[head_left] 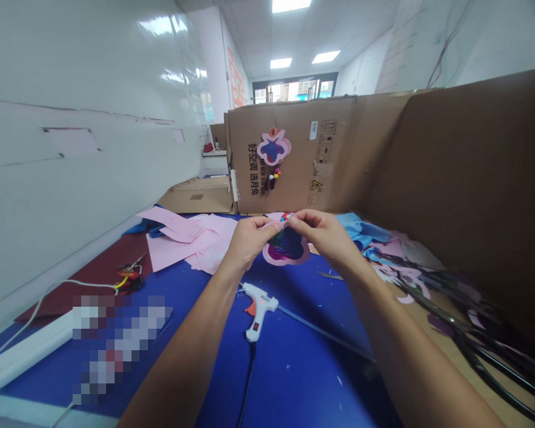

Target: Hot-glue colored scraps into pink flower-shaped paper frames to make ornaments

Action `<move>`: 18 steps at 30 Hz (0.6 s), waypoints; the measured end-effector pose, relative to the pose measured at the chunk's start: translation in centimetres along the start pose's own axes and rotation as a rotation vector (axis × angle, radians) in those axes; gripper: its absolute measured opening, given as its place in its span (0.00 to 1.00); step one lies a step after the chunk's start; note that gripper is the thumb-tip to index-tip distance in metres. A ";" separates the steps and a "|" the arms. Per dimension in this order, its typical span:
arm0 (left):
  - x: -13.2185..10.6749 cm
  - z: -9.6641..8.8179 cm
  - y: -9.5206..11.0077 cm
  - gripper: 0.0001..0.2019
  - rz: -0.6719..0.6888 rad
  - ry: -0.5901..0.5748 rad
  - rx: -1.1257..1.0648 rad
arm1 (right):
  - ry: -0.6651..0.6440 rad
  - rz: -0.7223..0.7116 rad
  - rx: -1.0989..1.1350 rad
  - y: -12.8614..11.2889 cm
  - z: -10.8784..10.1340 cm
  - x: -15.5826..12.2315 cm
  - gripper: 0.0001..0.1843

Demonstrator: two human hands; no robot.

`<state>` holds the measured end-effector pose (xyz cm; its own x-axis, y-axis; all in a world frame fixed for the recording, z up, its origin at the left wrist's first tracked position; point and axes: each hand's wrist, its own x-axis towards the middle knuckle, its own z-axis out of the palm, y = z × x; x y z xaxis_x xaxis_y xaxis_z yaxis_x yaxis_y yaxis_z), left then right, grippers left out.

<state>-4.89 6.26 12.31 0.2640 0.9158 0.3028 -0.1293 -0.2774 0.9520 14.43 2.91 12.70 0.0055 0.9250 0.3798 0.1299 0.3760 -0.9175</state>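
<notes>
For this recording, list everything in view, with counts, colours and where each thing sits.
flower-shaped ornament: 1, pink and dark blue, held up by both hands
hanging ornament: 1, pink and blue, on cardboard panel
pink sheets: several, pink, left on blue mat
hot glue gun: 1, white and orange, on mat below hands
scissors: 1, red-handled, on dark red sheet
power strip: 1, white, lower left
cables: several, black, lower right
left hand: 1, pinching ornament's top
right hand: 1, pinching ornament's top
</notes>
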 end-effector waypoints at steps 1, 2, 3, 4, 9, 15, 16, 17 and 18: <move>0.0 0.0 0.0 0.17 0.003 0.008 0.017 | 0.007 0.014 0.006 0.0 -0.2 0.0 0.30; 0.0 -0.1 0.0 0.16 0.006 0.018 0.030 | 0.016 0.028 0.010 0.0 -0.4 0.1 0.30; 0.0 -0.1 0.0 0.15 0.008 0.026 0.039 | 0.027 0.039 0.013 0.0 -0.6 0.1 0.31; 0.0 -0.1 0.0 0.15 0.009 0.033 0.043 | 0.036 0.047 0.014 -0.1 -0.8 0.1 0.31; 0.0 -0.1 -0.1 0.16 0.002 0.012 0.029 | -0.006 0.029 -0.008 -0.3 -0.6 -0.1 0.29; 0.0 -0.1 -0.1 0.17 -0.010 0.008 0.012 | -0.009 0.020 0.001 -0.3 0.3 -0.1 0.29; 0.0 0.0 -0.1 0.17 -0.012 0.004 0.011 | -0.002 0.022 0.004 -0.2 0.3 -0.1 0.29; 0.0 0.0 -0.1 0.17 -0.015 -0.001 0.011 | 0.002 0.026 0.007 -0.2 0.3 -0.1 0.28; 0.0 0.0 -0.1 0.17 -0.018 -0.005 0.009 | 0.002 0.030 0.009 -0.2 0.3 -0.1 0.28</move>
<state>-4.87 6.31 12.24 0.2713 0.9190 0.2861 -0.1157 -0.2639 0.9576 14.10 2.78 12.81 0.0109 0.9357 0.3527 0.1206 0.3489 -0.9294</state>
